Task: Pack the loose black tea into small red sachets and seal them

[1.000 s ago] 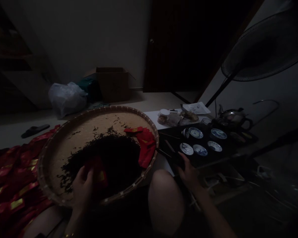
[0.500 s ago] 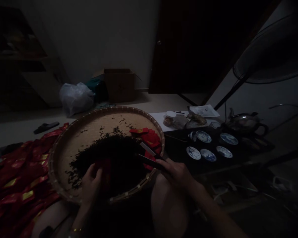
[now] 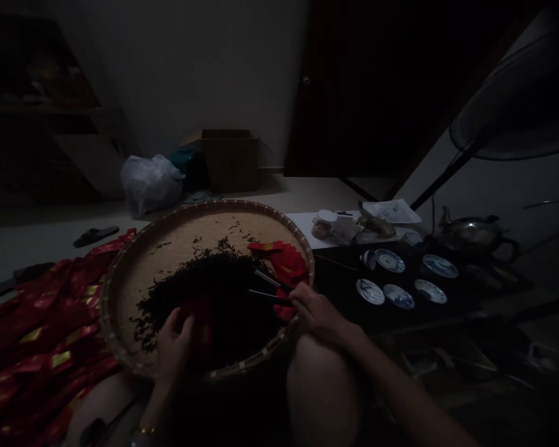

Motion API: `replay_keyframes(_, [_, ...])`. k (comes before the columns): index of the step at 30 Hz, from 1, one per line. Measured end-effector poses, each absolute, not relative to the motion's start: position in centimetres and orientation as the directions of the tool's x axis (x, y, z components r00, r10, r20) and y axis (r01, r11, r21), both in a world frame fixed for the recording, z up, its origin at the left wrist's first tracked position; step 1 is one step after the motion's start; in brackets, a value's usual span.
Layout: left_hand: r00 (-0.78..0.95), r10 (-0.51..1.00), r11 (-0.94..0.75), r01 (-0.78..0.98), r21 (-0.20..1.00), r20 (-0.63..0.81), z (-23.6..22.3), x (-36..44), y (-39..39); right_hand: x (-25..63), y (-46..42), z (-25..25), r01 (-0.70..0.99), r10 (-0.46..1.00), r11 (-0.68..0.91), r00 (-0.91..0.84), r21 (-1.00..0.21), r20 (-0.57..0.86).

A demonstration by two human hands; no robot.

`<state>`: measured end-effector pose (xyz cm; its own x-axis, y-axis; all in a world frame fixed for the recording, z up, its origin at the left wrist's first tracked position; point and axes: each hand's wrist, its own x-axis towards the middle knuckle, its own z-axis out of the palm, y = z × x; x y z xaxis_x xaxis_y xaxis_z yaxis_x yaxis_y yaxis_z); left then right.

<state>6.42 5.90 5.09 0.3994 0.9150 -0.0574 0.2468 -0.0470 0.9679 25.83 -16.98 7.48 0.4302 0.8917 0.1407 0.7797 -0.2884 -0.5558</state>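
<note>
Over the near left part of the round woven tray (image 3: 106, 310), the left hand (image 3: 173, 347) has its fingers gripping a red packet (image 3: 204, 332), which lies just right of the fingertips, against the dark leaves (image 3: 223, 273) in the tray. At the tray's right rim, the right hand's (image 3: 320, 315) fingers clasp tongs (image 3: 267, 279), prongs parted over the leaves.
</note>
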Motion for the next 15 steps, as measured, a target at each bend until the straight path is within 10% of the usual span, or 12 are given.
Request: replay_keyframes(15, [0.433, 0.899, -0.018, 0.197, 0.980, -0.070, 3.7, 6.1, 6.5, 27.7, -12.3, 7.0, 0.337, 0.962, -0.033, 0.266, -0.941, 0.062])
